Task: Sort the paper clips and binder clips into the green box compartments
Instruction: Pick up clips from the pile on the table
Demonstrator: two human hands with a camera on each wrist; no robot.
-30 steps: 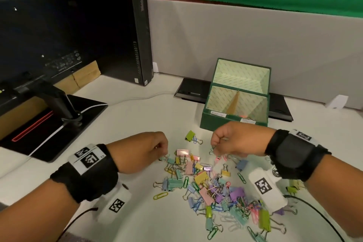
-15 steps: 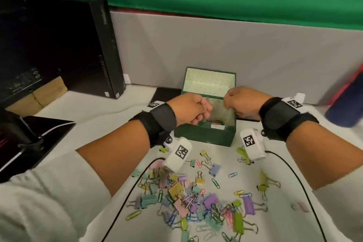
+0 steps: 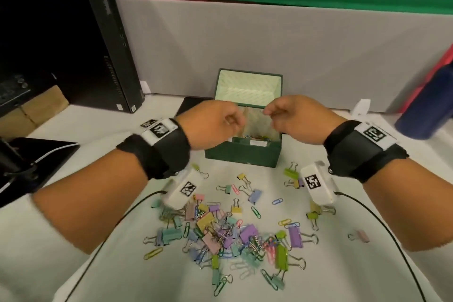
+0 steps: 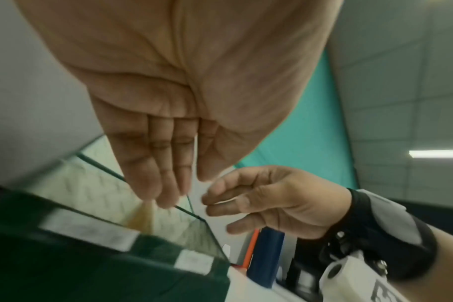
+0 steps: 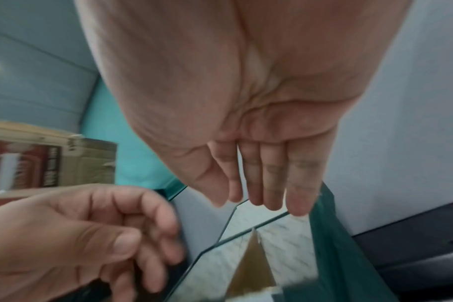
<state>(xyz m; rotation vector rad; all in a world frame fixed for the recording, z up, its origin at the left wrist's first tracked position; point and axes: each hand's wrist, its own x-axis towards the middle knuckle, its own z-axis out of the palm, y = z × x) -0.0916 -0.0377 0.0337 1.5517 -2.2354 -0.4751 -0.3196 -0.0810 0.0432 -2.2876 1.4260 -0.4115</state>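
Note:
The green box (image 3: 242,157) stands open at the middle of the desk, with a brown divider (image 3: 246,115) between its compartments and a few clips (image 3: 252,135) lying in the front one. My left hand (image 3: 232,121) hovers above the box's left side and my right hand (image 3: 277,113) above its right side. In the left wrist view the left hand (image 4: 168,183) has its fingers hanging straight and holds nothing. The right hand (image 5: 259,183) is likewise slack and empty over the box (image 5: 331,245). A pile of pastel binder clips and paper clips (image 3: 220,230) lies on the desk before the box.
A black computer tower (image 3: 105,44) stands at the back left, with a monitor base (image 3: 36,154) nearer on the left. A dark blue bottle (image 3: 426,105) is at the far right. A grey partition (image 3: 245,44) runs behind the box. Wrist-camera cables trail across the desk.
Both hands rose from the clip pile to above the green box. Their fingers, pinched together a second ago, now hang loose and empty.

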